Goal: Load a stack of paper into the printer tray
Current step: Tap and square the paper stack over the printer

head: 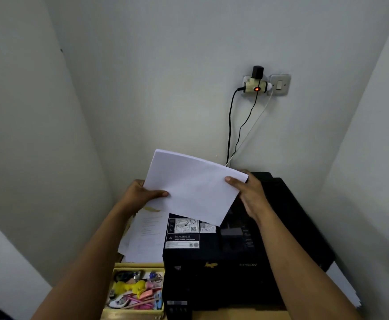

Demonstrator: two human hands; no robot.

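Holding: both hands grip a stack of white paper [192, 187] at the centre of the frame, raised above a black Epson printer [246, 245].
Left hand: the left hand [140, 195] clasps the stack's left edge, thumb pressed on the top sheet, fingers hidden beneath.
Right hand: the right hand [248, 192] clasps the stack's right edge near its upper corner, thumb on top, fingers behind the sheets.
Paper: the stack is tilted, its far corner toward the upper left and its near corner pointing down over the printer's top; it touches only the hands.
Printer: it fills the lower right of the frame, with white instruction labels [184, 234] on its lid and the brand name on its front.
Tray: whether the printer's paper tray is open cannot be told behind the stack and hands.
Beside the printer: loose printed sheets [145, 239] lie to its left, and below them a yellow box [134, 289] holds colourful small items.
Wall: a multi-plug adapter [255, 85] with a red light sits at upper right of centre, next to a wall switch [280, 85]; cables [231, 125] hang down toward the printer.
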